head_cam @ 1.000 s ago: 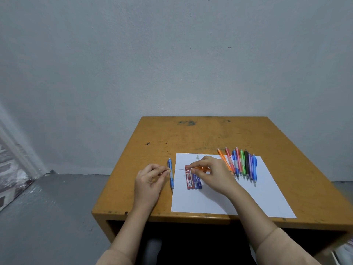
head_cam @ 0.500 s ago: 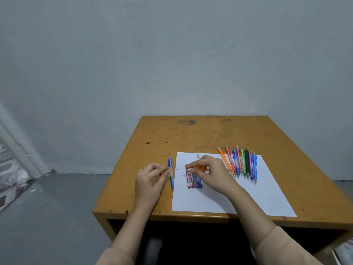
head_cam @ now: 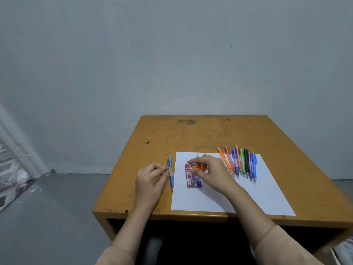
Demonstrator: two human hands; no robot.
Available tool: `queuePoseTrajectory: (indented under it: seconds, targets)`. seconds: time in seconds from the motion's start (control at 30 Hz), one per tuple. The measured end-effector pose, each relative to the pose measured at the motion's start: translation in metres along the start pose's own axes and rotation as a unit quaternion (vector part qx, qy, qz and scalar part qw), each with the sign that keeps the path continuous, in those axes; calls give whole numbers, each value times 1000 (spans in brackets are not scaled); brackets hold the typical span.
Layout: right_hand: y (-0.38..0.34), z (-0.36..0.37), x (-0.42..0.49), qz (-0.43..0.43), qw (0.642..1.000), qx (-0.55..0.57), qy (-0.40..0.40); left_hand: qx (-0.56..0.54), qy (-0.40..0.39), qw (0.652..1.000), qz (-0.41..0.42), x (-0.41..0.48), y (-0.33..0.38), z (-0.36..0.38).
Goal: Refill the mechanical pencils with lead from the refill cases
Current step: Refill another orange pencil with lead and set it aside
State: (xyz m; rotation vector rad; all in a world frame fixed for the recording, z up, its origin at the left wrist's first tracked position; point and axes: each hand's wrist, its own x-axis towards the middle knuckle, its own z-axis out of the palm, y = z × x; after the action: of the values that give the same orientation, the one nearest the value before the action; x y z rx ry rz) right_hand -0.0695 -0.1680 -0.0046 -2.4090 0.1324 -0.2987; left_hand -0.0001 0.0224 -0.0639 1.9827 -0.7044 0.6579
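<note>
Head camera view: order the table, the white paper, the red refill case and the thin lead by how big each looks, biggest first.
1. table
2. white paper
3. red refill case
4. lead, a hairline with only a short stretch showing
The differences are large, so nearness to the camera does not change the order.

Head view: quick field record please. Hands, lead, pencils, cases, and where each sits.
left hand: pinches one end of a thin lead
right hand: holds orange pencil level, its end meeting the lead
refill cases: red and blue, flat on white paper
blue pencil: on table, along the paper's left edge
pencil row: side by side across the paper's far edge, right of the hands
</note>
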Motion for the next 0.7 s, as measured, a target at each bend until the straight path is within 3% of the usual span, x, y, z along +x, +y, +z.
queuePoseTrajectory:
  seconds: [0.7]
  targets:
    - [-5, 9, -1, -4, 1000, -11, 4, -6, -12, 1000, 12, 3, 12, 11]
